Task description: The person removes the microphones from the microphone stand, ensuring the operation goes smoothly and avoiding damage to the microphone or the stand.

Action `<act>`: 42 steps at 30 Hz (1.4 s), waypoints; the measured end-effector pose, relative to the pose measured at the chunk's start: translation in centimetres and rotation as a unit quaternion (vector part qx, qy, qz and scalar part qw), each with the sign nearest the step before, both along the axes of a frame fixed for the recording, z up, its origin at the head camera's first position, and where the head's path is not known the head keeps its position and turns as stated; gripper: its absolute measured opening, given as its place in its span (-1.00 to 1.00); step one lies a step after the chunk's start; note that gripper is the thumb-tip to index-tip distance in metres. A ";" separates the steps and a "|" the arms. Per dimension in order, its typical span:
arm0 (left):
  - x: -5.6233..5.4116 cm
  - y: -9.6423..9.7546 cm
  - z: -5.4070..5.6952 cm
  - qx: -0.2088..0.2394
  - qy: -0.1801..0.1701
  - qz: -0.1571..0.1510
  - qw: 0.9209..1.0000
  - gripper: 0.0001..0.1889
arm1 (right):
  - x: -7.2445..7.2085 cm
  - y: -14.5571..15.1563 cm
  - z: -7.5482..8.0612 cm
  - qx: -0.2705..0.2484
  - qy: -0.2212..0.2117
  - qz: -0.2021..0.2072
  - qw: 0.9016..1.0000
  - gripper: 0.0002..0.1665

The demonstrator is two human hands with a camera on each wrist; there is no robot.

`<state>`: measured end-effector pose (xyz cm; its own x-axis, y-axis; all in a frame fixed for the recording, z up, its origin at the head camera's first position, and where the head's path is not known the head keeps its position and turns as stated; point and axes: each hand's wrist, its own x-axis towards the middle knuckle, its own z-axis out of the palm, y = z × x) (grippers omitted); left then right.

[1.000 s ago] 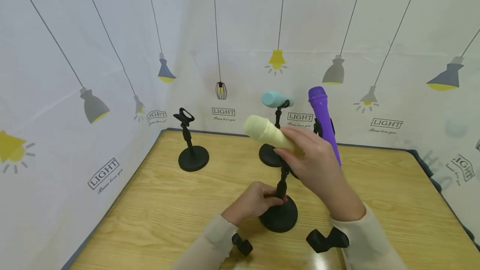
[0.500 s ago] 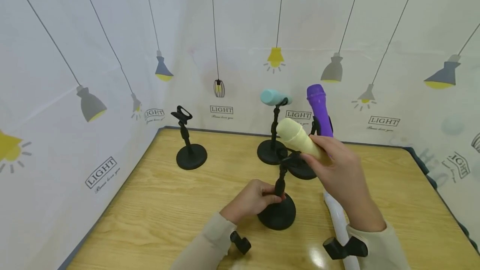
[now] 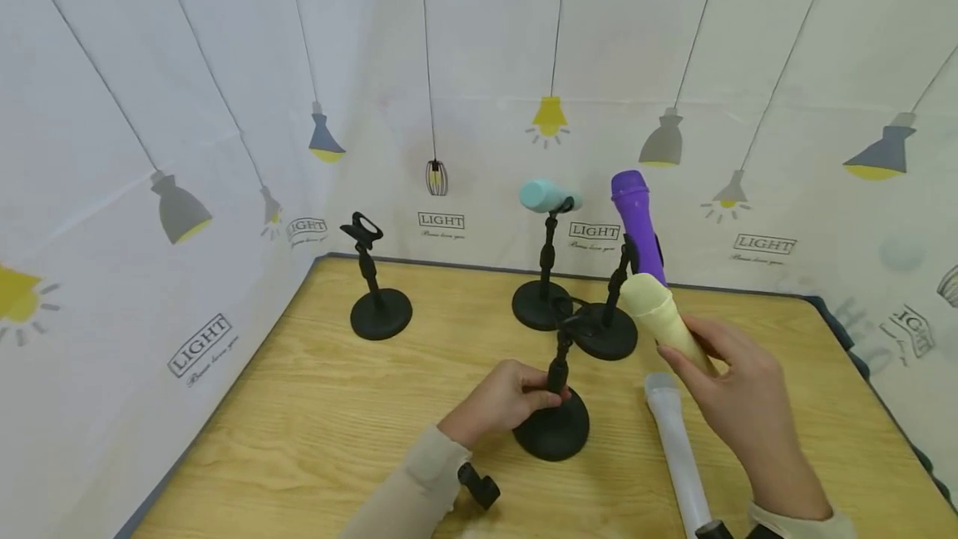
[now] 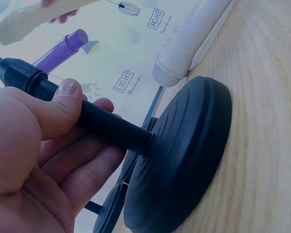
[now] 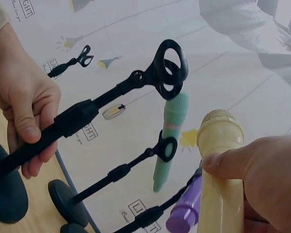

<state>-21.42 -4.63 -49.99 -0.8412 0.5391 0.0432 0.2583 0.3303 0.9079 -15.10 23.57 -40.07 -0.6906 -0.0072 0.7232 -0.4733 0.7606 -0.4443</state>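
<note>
My left hand (image 3: 503,399) grips the lower pole of the nearest black microphone stand (image 3: 554,427), just above its round base. In the right wrist view, that stand's clip (image 5: 169,70) has nothing in it. A pale yellow microphone (image 3: 666,314) is held by my right hand (image 3: 748,389), head tilted up and to the left, apart from the clip. The left wrist view shows the left thumb and fingers (image 4: 68,97) around the pole. On the table beside my right hand lies a white microphone (image 3: 677,447).
Farther back, a light blue microphone (image 3: 546,195) and a purple microphone (image 3: 636,219) rest in the clips of two black stands. Another stand (image 3: 380,313) at the left has a bare clip. Printed wall sheets (image 3: 479,131) border the wooden table (image 3: 299,406).
My right hand has carried the yellow microphone right and down, away from the near stand's clip. The white microphone has come into view. My left hand keeps its grip on the pole.
</note>
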 end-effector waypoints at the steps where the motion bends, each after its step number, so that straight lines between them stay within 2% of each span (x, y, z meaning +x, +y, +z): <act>1: 0.0 0.0 0.0 -0.001 0.000 0.001 1.000 -0.86 | 0.1 0.2 -0.3 -0.006 -0.004 0.000 1.000 -0.37; 9: -0.1 -0.1 -0.2 -0.005 -0.009 0.010 1.000 -0.87 | 1.4 1.7 -2.1 -0.041 -0.069 -0.028 0.996 -0.43; 16: -0.2 -0.2 0.0 -0.007 -0.012 0.010 1.000 -0.88 | 2.3 2.8 -3.2 -0.060 -0.143 -0.068 0.986 -0.49; 25: -0.1 -0.2 0.1 -0.006 -0.010 0.008 1.000 -0.88 | 2.6 4.4 -4.8 -0.097 -0.261 -0.112 0.954 -0.36; 34: -0.2 -0.2 -0.2 0.005 -0.009 0.000 1.000 -0.88 | 2.2 5.3 -6.2 -0.079 -0.337 -0.139 0.928 -0.23; 39: -0.2 -0.1 -0.2 0.007 -0.015 0.002 1.000 -0.87 | 1.8 5.9 -6.7 -0.065 -0.392 -0.153 0.905 -0.14; 42: -0.2 -0.1 -0.2 0.007 -0.016 0.002 1.000 -0.87 | 1.5 6.5 -7.3 -0.057 -0.417 -0.148 0.895 -0.10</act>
<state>-21.63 -4.71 -50.18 -0.8446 0.5349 0.0231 0.2271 0.3188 0.9202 -13.59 30.02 -47.37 -0.9500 0.3063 -0.0604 0.2741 0.7257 -0.6311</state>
